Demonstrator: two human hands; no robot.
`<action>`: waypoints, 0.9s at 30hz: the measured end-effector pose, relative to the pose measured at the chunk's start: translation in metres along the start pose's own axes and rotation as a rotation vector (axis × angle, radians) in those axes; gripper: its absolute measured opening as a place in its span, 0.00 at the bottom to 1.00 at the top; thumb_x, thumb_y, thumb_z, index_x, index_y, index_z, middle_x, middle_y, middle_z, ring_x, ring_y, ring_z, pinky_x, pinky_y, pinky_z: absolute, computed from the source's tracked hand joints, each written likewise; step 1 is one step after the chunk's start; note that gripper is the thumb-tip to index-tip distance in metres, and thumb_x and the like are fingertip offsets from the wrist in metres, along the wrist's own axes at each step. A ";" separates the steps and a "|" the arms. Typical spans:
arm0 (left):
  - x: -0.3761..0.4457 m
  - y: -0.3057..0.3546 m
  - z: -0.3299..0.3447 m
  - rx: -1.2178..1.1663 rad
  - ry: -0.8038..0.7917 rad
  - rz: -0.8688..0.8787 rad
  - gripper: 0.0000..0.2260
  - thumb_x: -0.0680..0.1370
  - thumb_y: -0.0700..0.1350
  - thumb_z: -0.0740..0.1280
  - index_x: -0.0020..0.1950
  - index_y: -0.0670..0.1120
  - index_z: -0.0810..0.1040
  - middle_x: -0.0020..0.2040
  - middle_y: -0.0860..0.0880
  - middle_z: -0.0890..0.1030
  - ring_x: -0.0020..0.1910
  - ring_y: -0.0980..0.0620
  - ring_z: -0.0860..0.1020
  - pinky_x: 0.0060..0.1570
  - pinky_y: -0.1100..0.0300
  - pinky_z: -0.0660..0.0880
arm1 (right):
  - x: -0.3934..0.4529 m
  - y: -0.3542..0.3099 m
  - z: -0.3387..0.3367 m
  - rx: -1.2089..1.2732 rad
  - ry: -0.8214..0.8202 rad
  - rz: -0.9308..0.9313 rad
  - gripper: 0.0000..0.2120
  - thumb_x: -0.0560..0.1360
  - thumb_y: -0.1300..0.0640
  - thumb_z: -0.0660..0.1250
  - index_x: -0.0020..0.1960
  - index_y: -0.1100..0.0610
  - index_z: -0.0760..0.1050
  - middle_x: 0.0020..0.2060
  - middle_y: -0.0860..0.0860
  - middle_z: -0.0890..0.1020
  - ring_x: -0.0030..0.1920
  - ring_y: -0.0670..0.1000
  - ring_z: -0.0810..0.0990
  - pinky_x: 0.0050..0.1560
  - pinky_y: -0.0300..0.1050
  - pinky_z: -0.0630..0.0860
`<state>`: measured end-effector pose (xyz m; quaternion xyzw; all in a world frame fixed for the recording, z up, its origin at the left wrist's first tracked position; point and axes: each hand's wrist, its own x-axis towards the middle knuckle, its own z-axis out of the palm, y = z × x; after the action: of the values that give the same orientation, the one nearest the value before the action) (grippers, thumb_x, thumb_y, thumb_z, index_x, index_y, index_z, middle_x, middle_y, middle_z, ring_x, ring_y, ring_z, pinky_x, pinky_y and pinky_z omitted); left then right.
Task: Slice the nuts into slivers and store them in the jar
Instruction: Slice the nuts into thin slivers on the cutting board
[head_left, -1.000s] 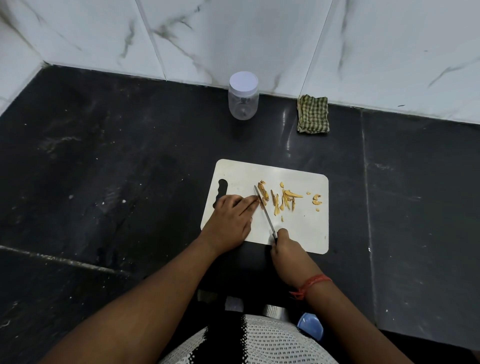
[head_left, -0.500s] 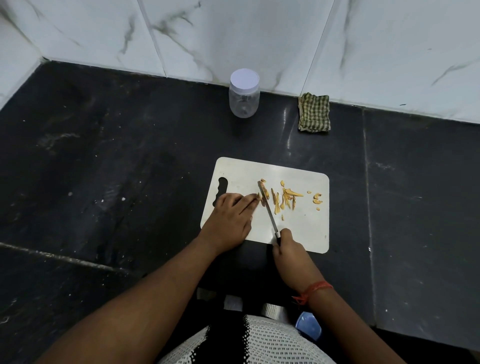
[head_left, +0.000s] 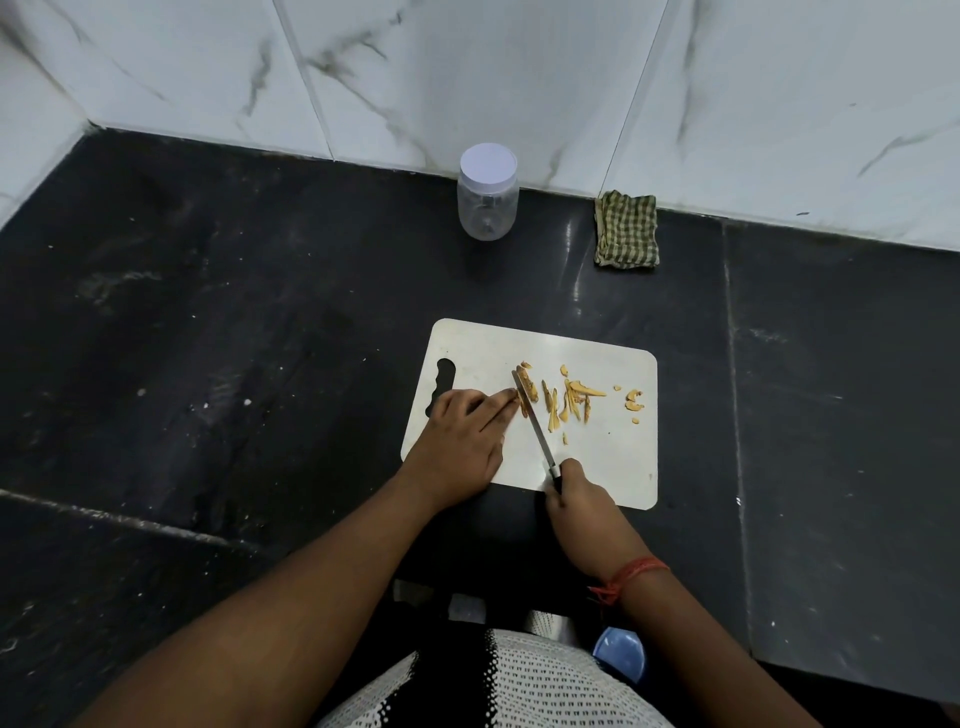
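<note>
Several slivers (head_left: 569, 402) already lie on the board (head_left: 613, 467), right of my knife (head_left: 535, 423), so I judge I'm mid-slicing. My left hand (head_left: 457, 441) rests on the board, straight fingertips pinning a nut piece (head_left: 521, 402) against the blade. My right hand (head_left: 576, 491) is curled round the handle at the board's near edge. Next: press down, shift fingertips clear. The jar (head_left: 487, 195) stands lidded well beyond the board.
</note>
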<state>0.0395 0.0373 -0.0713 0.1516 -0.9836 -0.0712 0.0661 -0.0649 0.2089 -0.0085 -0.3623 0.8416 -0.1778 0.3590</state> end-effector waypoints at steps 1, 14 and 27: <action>0.000 0.000 0.000 0.000 -0.001 -0.003 0.24 0.80 0.49 0.59 0.76 0.46 0.70 0.75 0.51 0.70 0.60 0.47 0.71 0.64 0.47 0.67 | 0.000 0.000 0.000 0.000 -0.001 0.000 0.03 0.82 0.58 0.56 0.52 0.56 0.62 0.39 0.53 0.76 0.35 0.51 0.73 0.36 0.45 0.66; 0.001 0.002 -0.004 0.014 -0.005 -0.021 0.23 0.78 0.49 0.59 0.74 0.47 0.73 0.73 0.48 0.72 0.61 0.47 0.71 0.63 0.46 0.68 | 0.002 -0.006 0.001 0.027 0.014 0.022 0.04 0.82 0.58 0.56 0.54 0.59 0.65 0.38 0.53 0.76 0.37 0.54 0.74 0.37 0.47 0.67; 0.001 0.002 -0.003 0.004 0.000 -0.027 0.23 0.78 0.49 0.60 0.73 0.47 0.73 0.73 0.49 0.72 0.60 0.46 0.71 0.63 0.46 0.68 | 0.003 -0.005 0.002 0.027 0.019 0.026 0.04 0.82 0.57 0.55 0.53 0.59 0.65 0.38 0.53 0.76 0.37 0.54 0.75 0.38 0.48 0.68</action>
<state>0.0385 0.0388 -0.0680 0.1650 -0.9817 -0.0700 0.0648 -0.0628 0.2029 -0.0082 -0.3448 0.8471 -0.1882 0.3579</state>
